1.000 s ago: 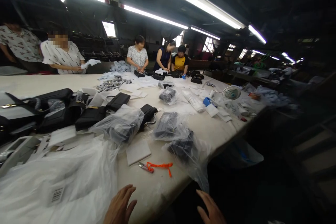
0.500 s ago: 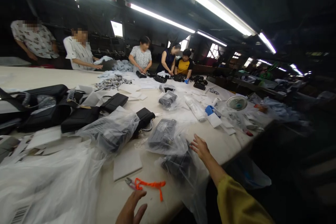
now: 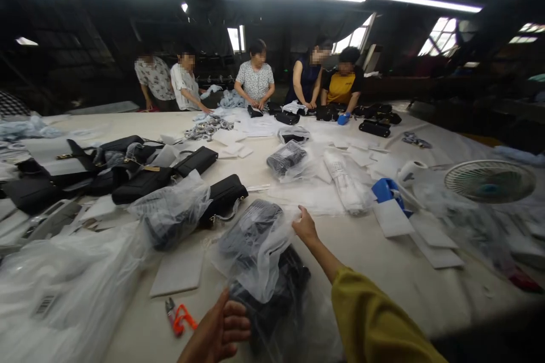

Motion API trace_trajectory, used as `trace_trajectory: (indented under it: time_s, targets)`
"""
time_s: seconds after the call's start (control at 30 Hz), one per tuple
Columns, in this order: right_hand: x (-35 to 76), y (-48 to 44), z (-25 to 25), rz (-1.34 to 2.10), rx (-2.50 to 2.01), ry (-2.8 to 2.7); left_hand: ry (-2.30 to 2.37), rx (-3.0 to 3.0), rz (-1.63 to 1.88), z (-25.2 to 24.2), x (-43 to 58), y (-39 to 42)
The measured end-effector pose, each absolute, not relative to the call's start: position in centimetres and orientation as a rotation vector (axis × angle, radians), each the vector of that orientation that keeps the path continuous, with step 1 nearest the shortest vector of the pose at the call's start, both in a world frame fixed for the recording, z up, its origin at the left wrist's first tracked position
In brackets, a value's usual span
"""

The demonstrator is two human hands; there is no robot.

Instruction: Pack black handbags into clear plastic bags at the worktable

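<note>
My right hand (image 3: 305,228) is closed at the upper right edge of a clear plastic bag (image 3: 266,264), pinching its film. Inside that plastic lies a dark handbag (image 3: 258,218). Just nearer to me, partly under the loose film, is a second black handbag (image 3: 293,278) in clear plastic. My left hand (image 3: 225,326) is open, its fingers stretched out beside this nearer bag; whether it touches the plastic I cannot tell. Left of that hand, snippers (image 3: 170,307) with an orange cord (image 3: 184,320) lie on the table.
Black handbags (image 3: 142,184) crowd the left side, behind a heap of clear plastic bags (image 3: 85,289). A white foam sheet (image 3: 179,272) lies near the snippers. To the right are a blue tape dispenser (image 3: 388,190) and a fan (image 3: 489,181). Several people work along the far side.
The view has turned right and levelled. My right hand has closed on the plastic's edge, and the film has been drawn over the nearer bag. My left hand has come beside that bag.
</note>
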State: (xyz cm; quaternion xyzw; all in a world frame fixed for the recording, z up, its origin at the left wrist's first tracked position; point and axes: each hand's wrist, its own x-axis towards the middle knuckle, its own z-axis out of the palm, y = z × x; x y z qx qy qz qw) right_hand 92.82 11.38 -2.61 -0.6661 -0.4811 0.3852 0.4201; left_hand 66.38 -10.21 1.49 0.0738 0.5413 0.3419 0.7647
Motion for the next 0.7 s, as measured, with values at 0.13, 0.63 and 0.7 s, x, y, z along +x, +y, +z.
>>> trace_trajectory:
  time_s: [0.13,0.63,0.7]
  targets:
    - [93.8,10.4,-2.8,0.845,-1.512,-1.459,0.958,-0.064,0.771,2.2,71.3,-10.1]
    - [99.7,8.6,0.4,1.094,-1.632,-1.261,1.392,0.217,1.130,0.2,69.8,-10.0]
    - [100.8,6.9,1.1,1.192,-1.637,-1.222,1.398,0.286,1.060,-0.2,68.1,-11.0]
